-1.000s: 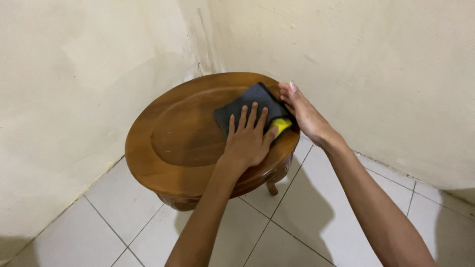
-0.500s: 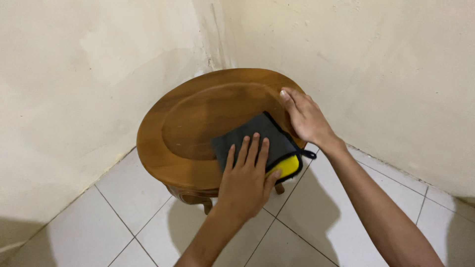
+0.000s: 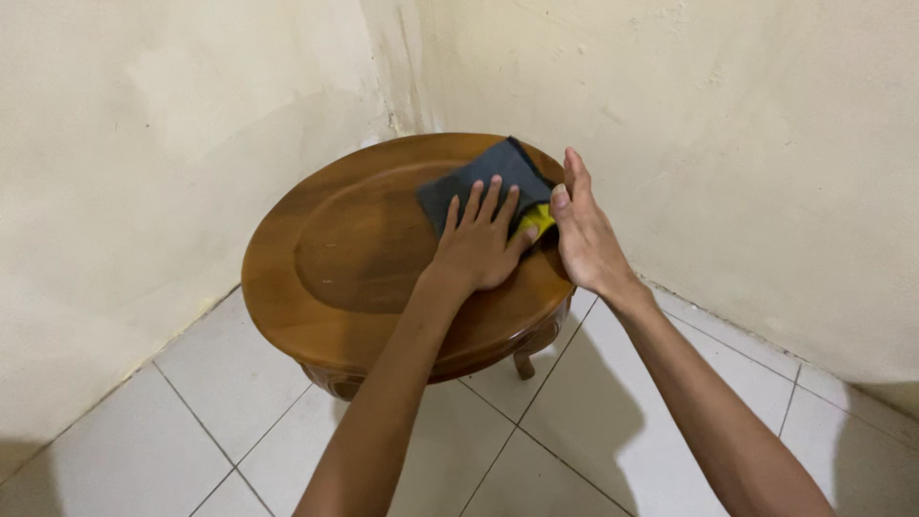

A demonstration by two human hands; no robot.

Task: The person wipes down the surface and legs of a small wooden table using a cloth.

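Dark grey cloth [image 3: 483,177] with yellow underside, lying flat on the far right part of the oval wooden counter [image 3: 335,287], close to the rim nearest the wall corner. Yellow patch showing at the cloth's near right corner, between the two hands.

Left hand [image 3: 479,244] pressed palm-down on the near half of the cloth, fingers spread and pointing toward the corner, thumb out to the right touching the yellow patch. Flat on the cloth, not clenched around it.

Right hand [image 3: 579,230] set on edge along the counter's right rim, fingers straight and held together, just beside the cloth's right side. Contact with the cloth not clear from this angle; nothing gripped.

Far edge of cloth nearly at the counter's far rim. Two cream walls [image 3: 718,124] meeting just behind that rim; little room beyond the cloth on the far and right sides. Sunken centre panel and the whole left and near part of the counter uncovered, plenty of room that way. White tiled floor [image 3: 191,431] below, one carved leg [image 3: 525,362] visible under the near right rim.
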